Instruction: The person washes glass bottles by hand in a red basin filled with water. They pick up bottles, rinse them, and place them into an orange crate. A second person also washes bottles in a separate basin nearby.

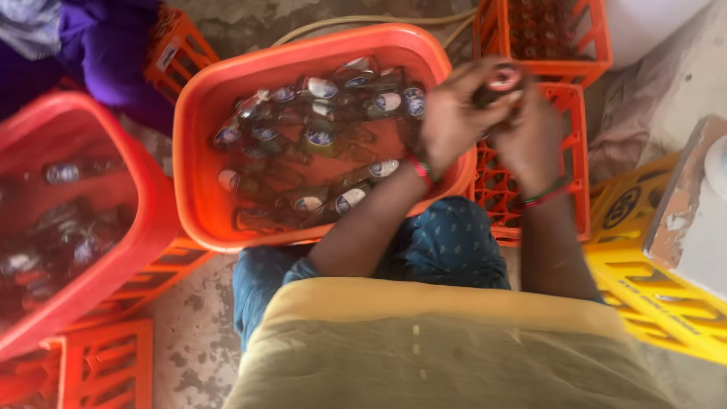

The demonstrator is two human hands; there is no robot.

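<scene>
From my head view, my left hand [447, 113] and right hand [530, 129] both clench one small dark bottle [496, 85] above the orange tub's [198, 174] rim — best, I judge, to keep it over the soaking bottles [318, 136] and grip firmly, since it looks wet.

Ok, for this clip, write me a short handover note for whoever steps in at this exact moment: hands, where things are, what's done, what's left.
Left hand and right hand are together above the empty orange crate, both closed around one small bottle; its round end shows between the fingers.
The orange tub in front of the knees holds many dark bottles lying in water.
A second red tub on the left also holds bottles.
Another orange crate behind looks filled with bottles. A yellow crate sits to the right.
Done: one bottle out of the tub and in hand.
Left: the near crate's slots look empty; many bottles remain in the tubs.
</scene>
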